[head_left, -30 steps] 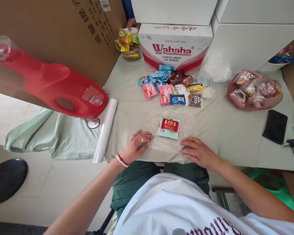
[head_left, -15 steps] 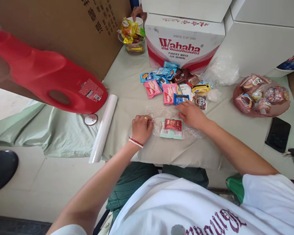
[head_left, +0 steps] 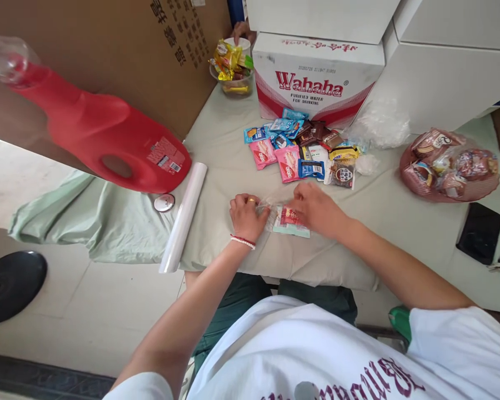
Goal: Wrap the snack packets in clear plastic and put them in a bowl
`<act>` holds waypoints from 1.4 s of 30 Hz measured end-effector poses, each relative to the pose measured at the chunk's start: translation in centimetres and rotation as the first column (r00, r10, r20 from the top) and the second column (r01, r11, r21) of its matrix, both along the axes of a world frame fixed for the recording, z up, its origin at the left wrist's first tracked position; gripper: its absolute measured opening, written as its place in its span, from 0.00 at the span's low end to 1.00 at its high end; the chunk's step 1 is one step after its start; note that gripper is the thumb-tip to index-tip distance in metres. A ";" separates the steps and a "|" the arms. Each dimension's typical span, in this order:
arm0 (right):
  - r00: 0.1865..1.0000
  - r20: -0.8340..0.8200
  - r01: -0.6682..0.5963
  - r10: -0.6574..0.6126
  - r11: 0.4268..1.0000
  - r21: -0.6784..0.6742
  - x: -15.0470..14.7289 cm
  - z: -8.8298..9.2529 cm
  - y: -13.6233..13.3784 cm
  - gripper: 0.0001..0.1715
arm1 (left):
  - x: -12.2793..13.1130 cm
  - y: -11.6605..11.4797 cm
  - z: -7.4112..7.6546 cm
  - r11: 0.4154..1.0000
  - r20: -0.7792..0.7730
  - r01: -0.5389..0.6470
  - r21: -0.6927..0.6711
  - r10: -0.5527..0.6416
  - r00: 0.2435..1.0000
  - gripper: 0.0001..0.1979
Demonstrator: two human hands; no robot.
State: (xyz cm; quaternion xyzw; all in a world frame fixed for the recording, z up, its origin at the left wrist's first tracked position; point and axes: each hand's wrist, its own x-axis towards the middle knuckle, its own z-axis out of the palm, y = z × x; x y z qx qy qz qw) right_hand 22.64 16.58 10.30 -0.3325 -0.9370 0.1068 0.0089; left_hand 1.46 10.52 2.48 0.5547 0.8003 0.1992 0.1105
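Note:
A small red snack packet (head_left: 290, 215) lies on a pale green snack packet (head_left: 291, 229) near the front of the table. Thin clear plastic film (head_left: 276, 195) is gathered up around both packets. On their left side, my left hand (head_left: 246, 215) is closed on the film, thumb against bent fingers. My right hand (head_left: 317, 210) arches over the right part of the packets with its fingers pinched on the film. Its fingertips partly cover the red packet. Just beyond the hands lies a pile of small snack packets, with a pink packet (head_left: 289, 163) and a blue packet (head_left: 311, 168) closest.
A white roll (head_left: 184, 216) and a round badge (head_left: 164, 203) lie left, beside a big red bottle (head_left: 120, 139). A Wahaba-style printed carton (head_left: 316, 78) stands behind. To the right are a pink snack bowl (head_left: 408, 186) and a phone (head_left: 480, 233). Another person's hand (head_left: 244, 30) touches a cup at the back.
My right hand has moved left and toward me from beside the pile, bringing film over the packets. My left hand has closed on the film edge. The view has shifted slightly.

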 end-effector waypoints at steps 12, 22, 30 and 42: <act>0.998 -0.027 -0.056 0.055 0.998 -0.036 1.1 -3.6 -5.2 0.21 | -3.2 0.0 1.0 0.896 0.611 0.400 0.191 -0.428 0.666 0.46; 0.952 -0.301 0.004 -0.048 0.989 -0.145 2.4 -5.7 -6.5 0.23 | -3.3 -2.5 1.4 0.920 0.263 0.391 0.029 -0.385 0.885 0.13; 0.921 -0.379 0.023 -0.086 0.986 -0.166 3.2 -5.9 -8.0 0.24 | -1.4 -6.2 1.7 0.999 -0.002 0.037 0.031 -0.037 0.999 0.12; 0.918 -0.378 0.058 -0.124 0.982 -0.182 3.2 -5.5 -9.2 0.24 | 7.2 -4.8 3.7 0.954 0.335 0.276 0.119 -0.300 0.893 0.11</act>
